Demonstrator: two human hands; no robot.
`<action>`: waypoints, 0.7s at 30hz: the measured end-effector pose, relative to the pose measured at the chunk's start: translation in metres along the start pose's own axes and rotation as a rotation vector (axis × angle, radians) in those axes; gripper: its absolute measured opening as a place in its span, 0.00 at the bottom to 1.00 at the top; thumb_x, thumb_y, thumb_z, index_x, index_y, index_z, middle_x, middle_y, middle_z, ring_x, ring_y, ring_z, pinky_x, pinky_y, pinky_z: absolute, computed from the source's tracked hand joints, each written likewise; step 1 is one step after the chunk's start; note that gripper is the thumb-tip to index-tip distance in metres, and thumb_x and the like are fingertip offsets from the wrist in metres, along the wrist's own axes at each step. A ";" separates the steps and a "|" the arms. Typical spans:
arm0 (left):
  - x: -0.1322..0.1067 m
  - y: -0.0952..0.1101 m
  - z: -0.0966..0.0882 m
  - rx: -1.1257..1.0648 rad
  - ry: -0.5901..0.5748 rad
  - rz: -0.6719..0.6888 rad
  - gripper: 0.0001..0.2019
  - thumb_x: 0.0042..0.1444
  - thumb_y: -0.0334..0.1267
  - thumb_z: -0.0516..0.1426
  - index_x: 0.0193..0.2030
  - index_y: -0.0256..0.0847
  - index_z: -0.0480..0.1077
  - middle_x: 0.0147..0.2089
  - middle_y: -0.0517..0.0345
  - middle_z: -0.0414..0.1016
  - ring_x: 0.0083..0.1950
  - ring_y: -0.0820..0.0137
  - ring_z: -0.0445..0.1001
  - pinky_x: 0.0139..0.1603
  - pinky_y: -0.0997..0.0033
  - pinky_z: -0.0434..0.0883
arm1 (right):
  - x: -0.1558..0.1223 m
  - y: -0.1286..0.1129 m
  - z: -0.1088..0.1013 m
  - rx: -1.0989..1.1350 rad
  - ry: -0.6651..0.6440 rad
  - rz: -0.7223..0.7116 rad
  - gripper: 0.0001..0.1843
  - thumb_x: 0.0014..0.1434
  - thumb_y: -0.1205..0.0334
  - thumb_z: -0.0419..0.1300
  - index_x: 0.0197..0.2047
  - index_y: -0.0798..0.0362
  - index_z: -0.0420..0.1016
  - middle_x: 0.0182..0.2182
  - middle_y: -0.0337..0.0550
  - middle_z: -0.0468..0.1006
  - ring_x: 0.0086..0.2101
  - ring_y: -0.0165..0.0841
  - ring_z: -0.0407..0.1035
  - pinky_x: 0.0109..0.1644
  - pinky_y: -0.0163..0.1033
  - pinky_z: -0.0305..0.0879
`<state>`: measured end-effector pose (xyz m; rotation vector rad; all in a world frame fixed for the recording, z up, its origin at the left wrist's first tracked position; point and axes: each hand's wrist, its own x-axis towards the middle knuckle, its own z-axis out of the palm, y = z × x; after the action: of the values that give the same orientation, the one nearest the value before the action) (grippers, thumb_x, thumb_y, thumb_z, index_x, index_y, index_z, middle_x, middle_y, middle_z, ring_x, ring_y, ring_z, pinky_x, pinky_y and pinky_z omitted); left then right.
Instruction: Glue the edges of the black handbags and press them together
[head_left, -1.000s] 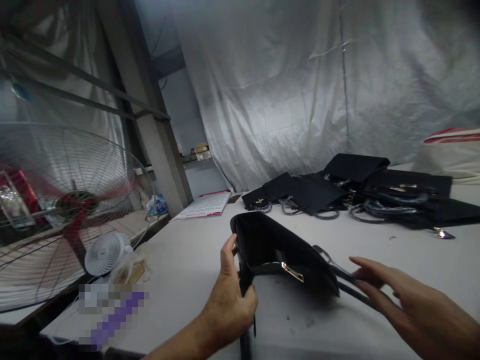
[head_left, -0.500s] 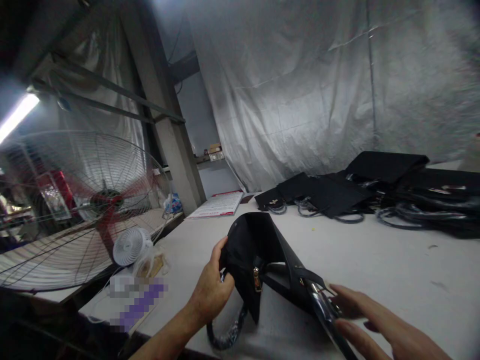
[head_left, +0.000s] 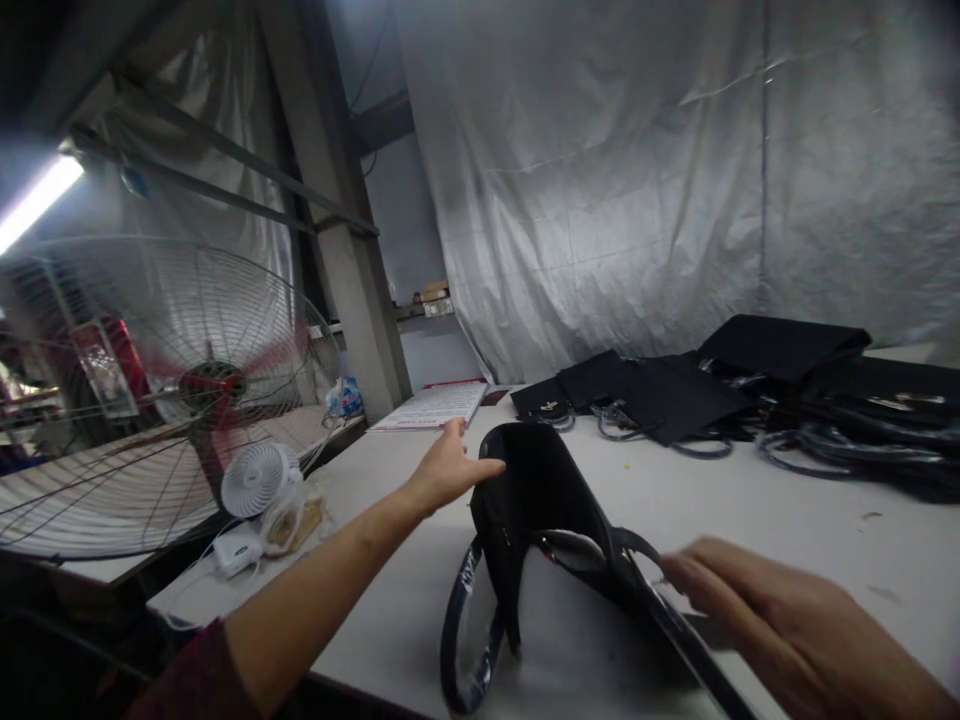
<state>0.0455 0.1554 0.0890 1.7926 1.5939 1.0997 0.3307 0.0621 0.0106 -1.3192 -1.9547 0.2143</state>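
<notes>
A black handbag [head_left: 540, 465] stands on the white table with its mouth open toward me. One plastic-wrapped handle [head_left: 469, 640] loops down at its left. My left hand [head_left: 448, 472] is at the bag's upper left side, thumb and fingers apart. The thumb tip overlaps the bag's edge; whether it presses on it I cannot tell. My right hand [head_left: 787, 610], slightly blurred, has its fingers together at the strap on the bag's right side, and they appear to pinch it. The bag's inside is dark, and the zip pull is hidden.
Several black bags [head_left: 675, 395] with wrapped handles lie piled at the back right. A printed sheet [head_left: 431, 407] lies at the far left. A small white fan [head_left: 259, 480], a white box [head_left: 238, 548] and a plastic bag are at the left edge, beside a large caged fan [head_left: 214, 390].
My left hand has let go of the bag's left side and moved up with its fingers spread. The bag has turned slightly, and the zip pull no longer shows.
</notes>
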 end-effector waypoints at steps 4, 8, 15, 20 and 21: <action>0.016 0.001 0.007 -0.158 -0.348 -0.161 0.41 0.36 0.28 0.61 0.61 0.35 0.57 0.54 0.41 0.71 0.47 0.58 0.74 0.37 0.67 0.73 | 0.090 -0.029 -0.023 -0.054 0.006 -0.165 0.18 0.62 0.46 0.52 0.33 0.49 0.74 0.29 0.40 0.77 0.29 0.34 0.71 0.33 0.37 0.65; 0.012 -0.004 0.003 -0.235 -0.467 -0.035 0.36 0.33 0.22 0.54 0.56 0.37 0.64 0.43 0.53 0.75 0.35 0.70 0.74 0.29 0.77 0.70 | 0.173 -0.043 -0.001 -0.156 -0.170 -0.328 0.25 0.53 0.60 0.63 0.55 0.52 0.71 0.52 0.47 0.74 0.49 0.41 0.69 0.53 0.41 0.62; 0.034 -0.015 -0.026 -0.225 -0.736 -0.041 0.37 0.33 0.21 0.54 0.56 0.42 0.67 0.45 0.55 0.76 0.35 0.72 0.74 0.30 0.78 0.71 | 0.224 -0.040 0.038 -0.130 -0.453 -0.272 0.26 0.49 0.64 0.64 0.53 0.52 0.74 0.47 0.45 0.78 0.46 0.39 0.72 0.48 0.36 0.65; 0.043 -0.025 -0.030 -0.228 -0.799 0.003 0.34 0.34 0.20 0.53 0.52 0.41 0.71 0.45 0.57 0.77 0.38 0.72 0.75 0.33 0.79 0.71 | 0.227 -0.036 0.042 -0.086 -0.554 -0.282 0.13 0.50 0.61 0.62 0.40 0.51 0.81 0.33 0.40 0.80 0.37 0.36 0.72 0.39 0.35 0.63; 0.043 -0.027 -0.030 -0.220 -0.798 0.011 0.33 0.34 0.20 0.53 0.52 0.41 0.72 0.44 0.58 0.77 0.38 0.72 0.75 0.34 0.79 0.71 | 0.227 -0.034 0.043 -0.079 -0.564 -0.281 0.12 0.50 0.59 0.61 0.38 0.51 0.82 0.31 0.39 0.79 0.36 0.36 0.71 0.38 0.36 0.62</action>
<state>0.0056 0.1979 0.0941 1.7611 0.9401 0.4262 0.2360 0.2513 0.1093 -1.0867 -2.6186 0.4073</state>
